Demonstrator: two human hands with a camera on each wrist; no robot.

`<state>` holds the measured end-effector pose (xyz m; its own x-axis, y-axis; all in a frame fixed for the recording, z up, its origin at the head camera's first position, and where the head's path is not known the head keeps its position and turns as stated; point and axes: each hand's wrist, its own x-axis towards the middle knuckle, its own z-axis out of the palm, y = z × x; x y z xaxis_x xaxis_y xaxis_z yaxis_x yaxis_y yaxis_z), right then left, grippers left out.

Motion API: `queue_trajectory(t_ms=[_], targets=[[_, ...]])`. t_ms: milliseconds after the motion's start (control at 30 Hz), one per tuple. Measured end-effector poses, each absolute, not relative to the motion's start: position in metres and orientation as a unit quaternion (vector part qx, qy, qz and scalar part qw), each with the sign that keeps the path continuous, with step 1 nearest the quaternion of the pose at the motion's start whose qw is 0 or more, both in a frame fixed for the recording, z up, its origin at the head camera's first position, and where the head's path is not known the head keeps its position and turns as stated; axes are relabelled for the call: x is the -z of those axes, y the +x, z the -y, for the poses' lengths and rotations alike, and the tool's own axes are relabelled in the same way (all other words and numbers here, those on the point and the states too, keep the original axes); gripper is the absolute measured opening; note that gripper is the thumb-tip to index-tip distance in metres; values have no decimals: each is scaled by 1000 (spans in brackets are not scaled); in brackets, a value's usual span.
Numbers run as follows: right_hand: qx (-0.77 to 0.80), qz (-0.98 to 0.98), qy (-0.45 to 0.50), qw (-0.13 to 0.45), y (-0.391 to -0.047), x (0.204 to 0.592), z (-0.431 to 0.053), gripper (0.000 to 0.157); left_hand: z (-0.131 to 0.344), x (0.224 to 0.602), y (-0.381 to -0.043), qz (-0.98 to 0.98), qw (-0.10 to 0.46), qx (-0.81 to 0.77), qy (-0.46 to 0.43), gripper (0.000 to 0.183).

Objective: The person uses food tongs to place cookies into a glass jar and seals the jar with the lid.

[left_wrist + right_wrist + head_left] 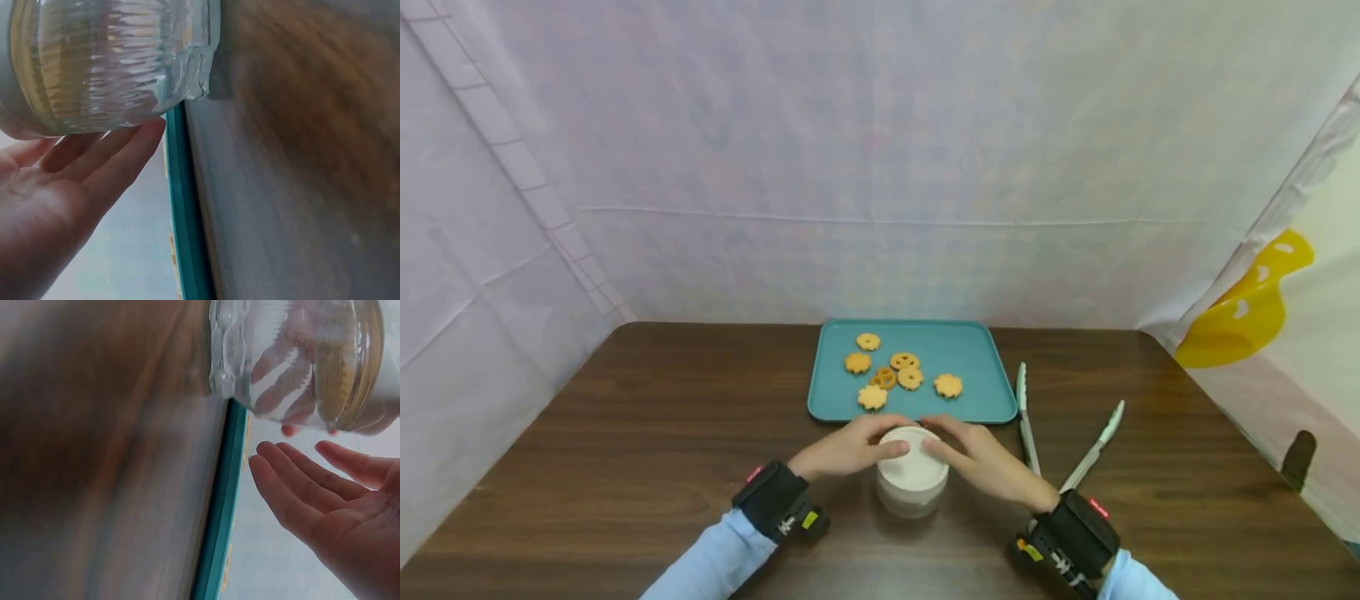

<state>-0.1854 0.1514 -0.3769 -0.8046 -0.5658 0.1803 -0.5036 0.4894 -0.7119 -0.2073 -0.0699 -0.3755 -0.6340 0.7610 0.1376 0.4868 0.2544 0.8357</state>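
Note:
A clear glass jar point(912, 500) with a white lid point(916, 461) stands on the table in front of the tray. Vertical ribbing shows on its glass point(119, 69) in the left wrist view. My left hand point(855, 447) reaches around its left side, thumb over the lid, with nearly straight fingers along the glass behind. From the other side comes my right hand point(988, 461), its thumb also over the lid edge. The right wrist view shows the right hand's fingers point(300, 481) loosely extended, with a gap between them and the jar.
Behind the jar a teal tray point(977, 346) bears several scalloped cookies point(947, 386) and pretzels point(885, 378). Spread metal tongs point(1092, 457) lie right of the tray, partly under my right forearm. White cloth point(880, 167) hangs behind the brown table point(662, 433); a yellow shape point(1243, 321) is at far right.

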Motion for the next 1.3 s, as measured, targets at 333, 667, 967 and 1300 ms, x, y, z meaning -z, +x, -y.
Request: queue_trajectory(t_ms=[333, 667, 967, 1300], targets=[[346, -882, -319, -14, -165, 376, -140, 72, 70, 377, -200, -773, 173, -444, 419, 94], [293, -898, -318, -82, -155, 377, -127, 98, 73, 383, -201, -770, 171, -450, 418, 86], [292, -883, -362, -65, -165, 375, -133, 96, 70, 382, -200, -796, 119, -442, 396, 103], [261, -910, -285, -151, -155, 377, -114, 92, 67, 380, -197, -803, 97, -438, 393, 99]])
